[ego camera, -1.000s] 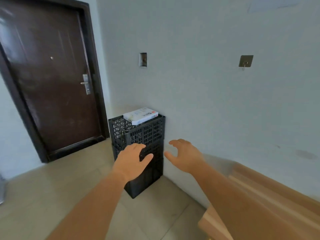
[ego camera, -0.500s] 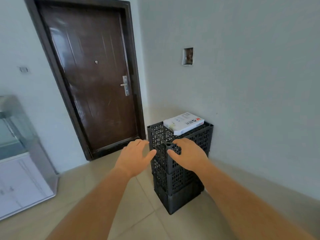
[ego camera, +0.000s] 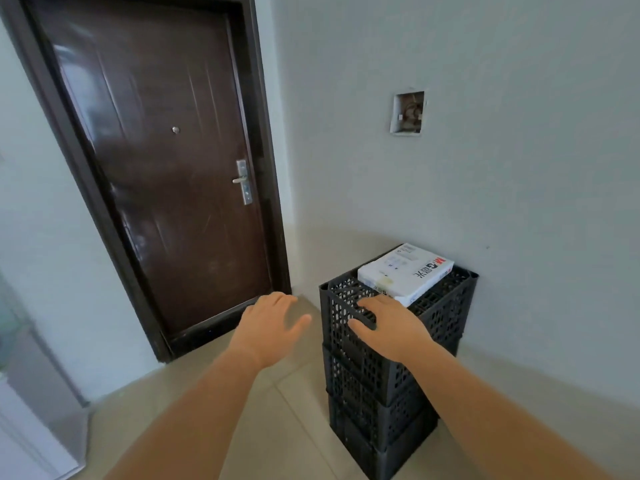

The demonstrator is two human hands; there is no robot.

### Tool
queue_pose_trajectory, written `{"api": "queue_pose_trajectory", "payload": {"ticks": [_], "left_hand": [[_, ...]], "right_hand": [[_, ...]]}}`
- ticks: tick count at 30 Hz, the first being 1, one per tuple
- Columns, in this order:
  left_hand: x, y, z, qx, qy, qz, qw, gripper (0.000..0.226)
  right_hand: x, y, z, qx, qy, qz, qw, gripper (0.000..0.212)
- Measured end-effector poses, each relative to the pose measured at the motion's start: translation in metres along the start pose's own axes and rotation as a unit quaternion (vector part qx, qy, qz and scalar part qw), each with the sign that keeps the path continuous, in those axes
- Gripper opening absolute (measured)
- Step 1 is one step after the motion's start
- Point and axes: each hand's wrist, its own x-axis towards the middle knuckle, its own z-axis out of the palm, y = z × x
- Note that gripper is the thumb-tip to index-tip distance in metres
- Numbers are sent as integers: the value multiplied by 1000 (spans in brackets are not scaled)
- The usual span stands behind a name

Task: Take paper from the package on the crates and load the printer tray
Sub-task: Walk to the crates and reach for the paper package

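Note:
A white wrapped paper package (ego camera: 407, 271) with red and black print lies on top of a stack of black perforated plastic crates (ego camera: 384, 386) against the right wall. My right hand (ego camera: 389, 325) hovers with spread fingers over the near corner of the top crate, just short of the package and holding nothing. My left hand (ego camera: 272, 325) is stretched out open to the left of the crates, above the floor. No printer is in view.
A dark brown door (ego camera: 162, 161) with a metal handle (ego camera: 242, 181) stands shut at the left of the crates. An open wall box (ego camera: 408, 112) sits above them. A white and grey cabinet (ego camera: 31, 420) fills the lower left corner. Beige tiles cover the floor.
The view has closed in on the crates and swung left, bringing the door to the middle. Both hands have reached forward; my right hand now sits over the top crate near the package.

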Motion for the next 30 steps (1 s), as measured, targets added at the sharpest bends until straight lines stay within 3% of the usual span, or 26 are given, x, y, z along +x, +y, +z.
{"api": "queue_pose_trajectory", "payload": {"ticks": [8,22,30], "left_hand": [[126,-42,26,-12,-23,94,995,57],[321,-11,111,4,-91,240,966,56],[405,5,157,-39,-119,294,947,56]], "right_hand": [[76,14,21,-24,37,90,995,62],[197,120,44,-5,80,217,973,57],[235,163,61,-23,55,291,955,60]]}}
